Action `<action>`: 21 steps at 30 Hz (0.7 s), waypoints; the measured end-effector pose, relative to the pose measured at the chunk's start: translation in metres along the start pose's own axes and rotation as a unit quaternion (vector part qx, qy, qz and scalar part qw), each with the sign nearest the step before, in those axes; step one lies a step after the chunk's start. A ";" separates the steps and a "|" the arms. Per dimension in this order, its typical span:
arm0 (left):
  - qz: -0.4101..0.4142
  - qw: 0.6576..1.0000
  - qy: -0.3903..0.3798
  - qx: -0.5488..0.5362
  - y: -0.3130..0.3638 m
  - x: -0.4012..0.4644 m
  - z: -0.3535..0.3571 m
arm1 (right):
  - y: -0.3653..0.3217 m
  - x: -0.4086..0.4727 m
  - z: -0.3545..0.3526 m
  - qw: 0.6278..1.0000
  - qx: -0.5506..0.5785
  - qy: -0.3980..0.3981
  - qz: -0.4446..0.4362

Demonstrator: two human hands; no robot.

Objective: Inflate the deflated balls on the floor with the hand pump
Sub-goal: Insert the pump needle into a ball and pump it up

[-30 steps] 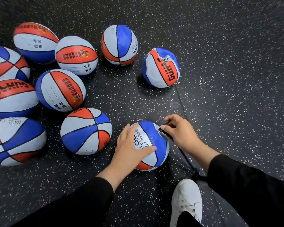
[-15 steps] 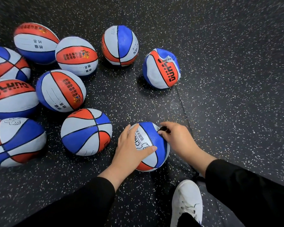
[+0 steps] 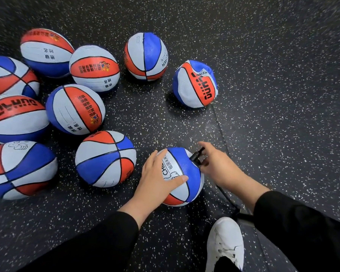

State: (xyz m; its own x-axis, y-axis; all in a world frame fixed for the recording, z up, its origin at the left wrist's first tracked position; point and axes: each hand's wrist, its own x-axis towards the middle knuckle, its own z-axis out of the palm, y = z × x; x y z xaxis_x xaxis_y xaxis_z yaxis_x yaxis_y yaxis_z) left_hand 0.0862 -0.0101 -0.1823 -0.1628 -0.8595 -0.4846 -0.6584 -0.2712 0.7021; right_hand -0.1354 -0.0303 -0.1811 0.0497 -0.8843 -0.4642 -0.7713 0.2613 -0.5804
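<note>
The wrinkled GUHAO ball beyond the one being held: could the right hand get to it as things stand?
Probably yes. Open floor lies between the right hand and the wrinkled ball, but the hand holds the pump nozzle and would have to release it first.

I am seeing a floor [image 3: 273, 95] that is looking like rough black rubber with tiny white specks, dull and not shiny. The ball [image 3: 185, 173] is showing a bumpy, pebbly rubber skin, matt, and the saggy ball [image 3: 194, 85] is looking wrinkled. The shoe [image 3: 225, 242] is looking like smooth white leather, and the pump nozzle [image 3: 196, 156] like shiny black plastic.
</note>
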 end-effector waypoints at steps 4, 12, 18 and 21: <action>-0.003 1.000 -0.003 -0.001 0.000 0.001 -0.001 | 0.001 0.000 0.001 1.000 -0.026 0.012 -0.013; -0.002 1.000 -0.001 -0.007 -0.001 0.003 0.000 | 0.005 0.003 0.002 0.999 0.036 -0.002 0.032; 0.001 1.000 0.003 -0.004 -0.003 0.004 0.000 | 0.011 0.000 0.000 0.998 0.062 -0.014 0.030; 0.000 1.000 0.006 -0.002 -0.004 0.004 0.001 | 0.009 -0.003 0.001 0.998 0.059 -0.021 0.025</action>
State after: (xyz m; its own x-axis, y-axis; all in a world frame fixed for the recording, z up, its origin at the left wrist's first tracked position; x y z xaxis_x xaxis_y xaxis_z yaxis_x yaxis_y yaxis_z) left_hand 0.0872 -0.0118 -0.1873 -0.1541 -0.8639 -0.4794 -0.6557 -0.2736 0.7037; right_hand -0.1415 -0.0250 -0.1857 0.0418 -0.8521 -0.5217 -0.6929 0.3515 -0.6296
